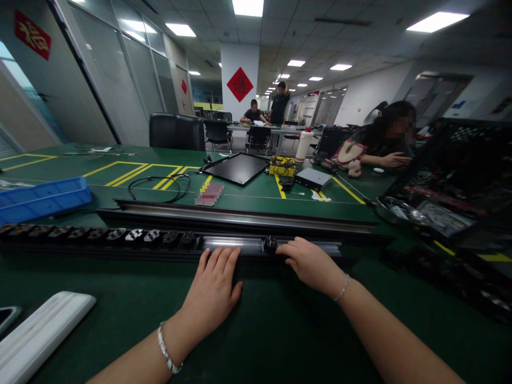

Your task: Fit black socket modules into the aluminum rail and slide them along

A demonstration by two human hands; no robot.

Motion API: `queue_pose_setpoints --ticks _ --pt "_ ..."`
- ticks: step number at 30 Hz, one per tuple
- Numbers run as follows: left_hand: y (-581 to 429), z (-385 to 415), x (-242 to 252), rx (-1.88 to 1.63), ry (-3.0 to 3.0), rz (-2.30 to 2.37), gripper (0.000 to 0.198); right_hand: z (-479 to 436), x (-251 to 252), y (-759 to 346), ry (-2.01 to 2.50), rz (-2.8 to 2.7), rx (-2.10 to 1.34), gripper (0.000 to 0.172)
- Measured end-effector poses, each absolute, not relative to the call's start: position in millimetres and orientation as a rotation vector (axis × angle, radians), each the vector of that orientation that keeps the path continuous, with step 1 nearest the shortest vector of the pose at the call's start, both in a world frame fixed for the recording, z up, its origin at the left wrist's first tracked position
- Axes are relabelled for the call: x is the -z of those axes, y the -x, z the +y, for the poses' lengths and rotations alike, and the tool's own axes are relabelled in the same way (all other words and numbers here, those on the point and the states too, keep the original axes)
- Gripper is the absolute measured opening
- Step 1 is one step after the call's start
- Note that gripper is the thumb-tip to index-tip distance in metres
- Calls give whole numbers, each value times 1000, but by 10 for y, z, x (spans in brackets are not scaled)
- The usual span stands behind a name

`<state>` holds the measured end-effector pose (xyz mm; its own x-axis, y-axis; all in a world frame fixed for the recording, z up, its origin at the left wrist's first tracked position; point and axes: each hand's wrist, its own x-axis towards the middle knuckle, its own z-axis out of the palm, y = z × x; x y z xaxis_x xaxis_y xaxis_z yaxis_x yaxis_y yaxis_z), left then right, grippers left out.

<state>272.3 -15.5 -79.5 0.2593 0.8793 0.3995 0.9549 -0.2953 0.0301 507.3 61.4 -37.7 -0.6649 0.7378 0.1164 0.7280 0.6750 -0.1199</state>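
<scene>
A long black aluminium track rail (pixel 240 245) runs across the green bench in front of me, with a bright metal channel (pixel 232 244) showing at its middle. Several black socket adapters (pixel 120 237) sit in a row along its left part. My left hand (pixel 212 282) lies flat, its fingertips on the rail's front edge and holding nothing. My right hand (pixel 310 264) reaches in from the right, fingertips against a single black socket adapter (pixel 271 244) on the rail. It does not visibly grip the adapter.
A second black rail (pixel 240 216) lies behind the first. A white bar (pixel 40 336) lies at front left, a blue tray (pixel 44 200) at left, and a black crate (pixel 448 181) at right. A seated person (pixel 384 141) is at right; a black panel (pixel 236 168) lies on the bench beyond.
</scene>
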Motion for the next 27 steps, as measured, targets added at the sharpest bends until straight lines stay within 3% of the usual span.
queue_pose_setpoints --ticks 27 --pt "-2718 -150 801 507 2305 -1701 55 547 336 -5104 1207 -2712 -37 25"
